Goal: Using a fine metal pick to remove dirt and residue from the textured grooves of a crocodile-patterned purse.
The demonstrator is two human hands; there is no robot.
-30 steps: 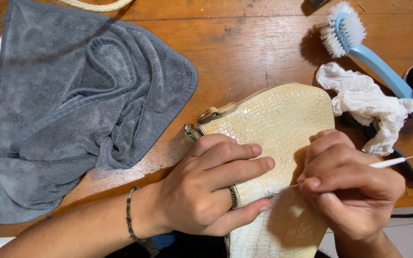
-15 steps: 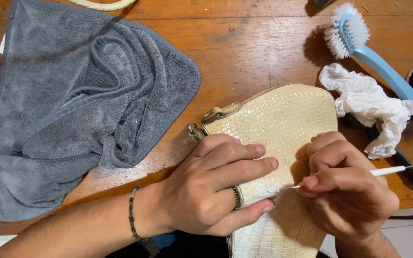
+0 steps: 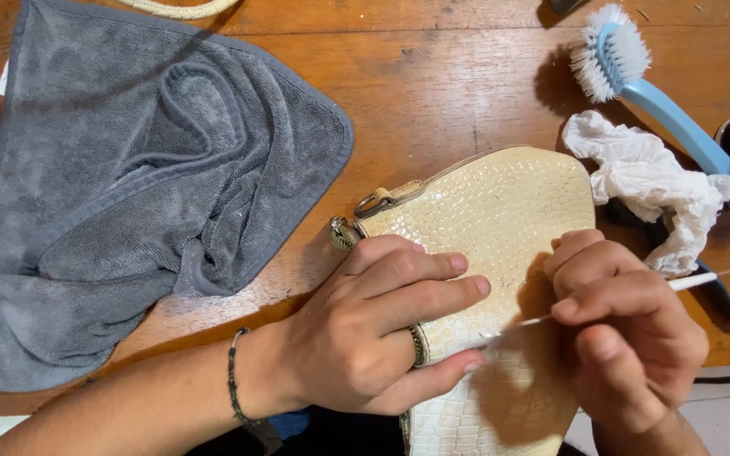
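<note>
In the head view, a cream, crocodile-embossed leather purse [image 3: 500, 228] is seen lying on the brown wooden desk [image 3: 433, 84], its long axis running from the far edge toward the person and overhanging the near edge. The left hand [image 3: 373, 338] is pressed flat on the purse's left half, fingers spread, gripping nothing. The right hand [image 3: 627, 329] is closed in a pinch on a thin white stick [image 3: 690, 281], whose tip is laid against the purse surface between both hands; the right hand is the nearer to it. A crumpled grey towel [image 3: 128, 203] lies to the left, a blue-handled white-bristled brush [image 3: 635, 80] and a crumpled white cloth [image 3: 652, 181] to the right. No open container is shown.
</note>
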